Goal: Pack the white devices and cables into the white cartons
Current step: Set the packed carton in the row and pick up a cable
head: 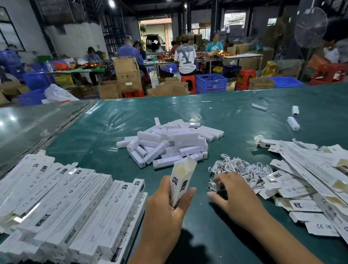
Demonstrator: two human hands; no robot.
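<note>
Fingers of the left hand (165,209) gripped one open carton (181,180) (upright), while the right hand (233,195) pinched one cable (213,187) from the pile (241,168) on the tabletop (108,127).

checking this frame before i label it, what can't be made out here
- Inside of the open carton in the left hand, head view: only the flap lining shows; contents cannot be told.
- Right hand fingertips at the cable pile: whether they pinch a cable is unclear.
- Flat cartons on the right: cut off by the frame edge.
- Small print on the packed cartons: too small to read.
</note>
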